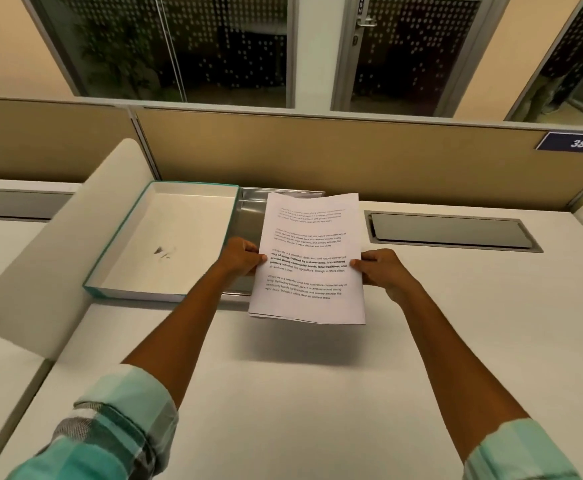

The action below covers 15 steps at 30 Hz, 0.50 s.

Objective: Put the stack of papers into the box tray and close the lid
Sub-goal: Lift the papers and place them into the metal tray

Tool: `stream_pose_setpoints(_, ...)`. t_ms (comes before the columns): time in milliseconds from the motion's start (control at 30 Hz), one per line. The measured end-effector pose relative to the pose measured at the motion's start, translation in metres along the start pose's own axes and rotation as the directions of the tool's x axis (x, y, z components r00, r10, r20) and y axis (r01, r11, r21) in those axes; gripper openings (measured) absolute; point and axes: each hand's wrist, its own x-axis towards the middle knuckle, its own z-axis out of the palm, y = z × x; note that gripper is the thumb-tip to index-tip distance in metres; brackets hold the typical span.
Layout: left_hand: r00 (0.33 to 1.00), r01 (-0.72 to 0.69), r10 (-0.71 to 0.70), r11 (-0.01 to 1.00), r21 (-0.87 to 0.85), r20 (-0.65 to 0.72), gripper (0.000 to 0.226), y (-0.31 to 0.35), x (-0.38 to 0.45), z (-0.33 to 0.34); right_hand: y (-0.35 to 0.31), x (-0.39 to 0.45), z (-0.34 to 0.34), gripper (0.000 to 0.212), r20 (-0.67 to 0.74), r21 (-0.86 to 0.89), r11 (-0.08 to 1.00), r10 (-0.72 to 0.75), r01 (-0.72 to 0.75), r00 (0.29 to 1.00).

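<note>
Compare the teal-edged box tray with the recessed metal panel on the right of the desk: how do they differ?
The box tray sits on top of the desk, while the metal panel is set flush into it. The box tray is white inside with a teal rim and a dark smudge; the metal panel is grey and shiny. The box tray stands left of the held stack of papers, the metal panel right. Both are rectangular.

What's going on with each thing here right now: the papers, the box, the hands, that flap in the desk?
Papers: held up off the desk, not yet in the tray.
Tray: open, empty, a dark smudge on its floor.
Left hand: fingers pinching the papers' left edge.
Right hand: fingers pinching the right edge.
Desk flap: shut.
</note>
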Motion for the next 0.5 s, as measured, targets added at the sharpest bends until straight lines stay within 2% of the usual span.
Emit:
stream_pose_setpoints(200, 0.995, 0.024, -0.014, 0.995, 0.098, -0.099, 0.025, -0.012, 0.041, -0.027, -0.020, 0.039, 0.042, 0.025, 0.002, -0.047, 0.996, 0.082, -0.082, 0.997)
stream_pose_setpoints(333, 0.993, -0.004, 0.025, 0.983, 0.184, -0.114, 0.017, -0.018, 0.069, -0.037, -0.023, 0.066, 0.064, 0.029, -0.015, -0.059, 0.990, 0.126, -0.126, 0.992)
stream_pose_setpoints(500, 0.990, 0.008, 0.023, 0.974, 0.228, -0.137, 0.021, -0.026, 0.106, -0.046, -0.023, 0.099, 0.084, 0.029, -0.065, -0.069, 0.985, 0.153, -0.157, 0.986)
